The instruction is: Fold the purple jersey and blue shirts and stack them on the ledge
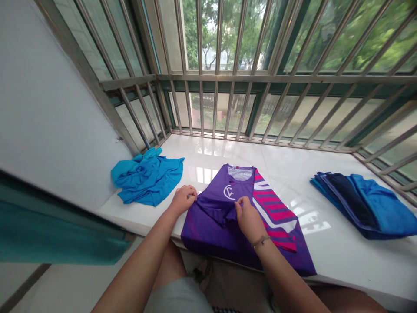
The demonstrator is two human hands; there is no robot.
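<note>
On a ledge [342,261], purple jersey [208,239], both hands [184,200] [249,219]

You are working in a residential enclosed balcony, identified by steel window bars [260,78], a white stone ledge [342,256], and a teal curtain [55,230].

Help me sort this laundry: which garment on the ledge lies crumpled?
The bright blue shirt at the left end of the white ledge; it lies in a loose heap, unlike the partly folded purple-and-pink jersey mid-ledge and the neat folded stack of blue garments at right.
</note>
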